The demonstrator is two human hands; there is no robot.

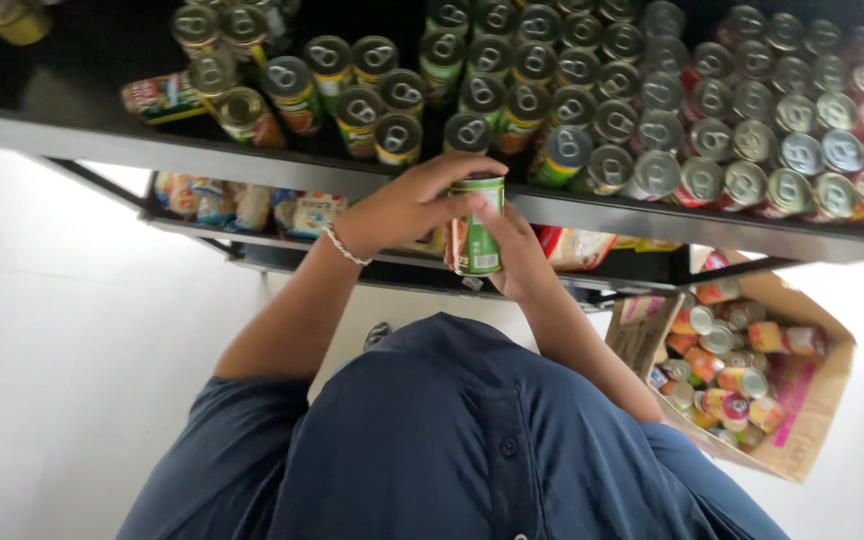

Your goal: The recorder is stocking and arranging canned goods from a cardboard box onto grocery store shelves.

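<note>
Both hands hold one green-labelled can (478,225) upright in front of the shelf edge. My left hand (407,205), with a bead bracelet on the wrist, wraps over the can's top and left side. My right hand (517,250) grips it from the right and below. The can is level with the front edge of the black shelf (252,160), just below the front row of standing cans (472,130). Dark blue sleeves and shirt fill the lower part of the view.
The black shelf carries many upright cans with pull-tab lids, green-labelled in the middle, red-labelled (782,190) at right. A lower shelf holds packets (302,212). An open cardboard box (812,420) with several cans stands on the white floor at right.
</note>
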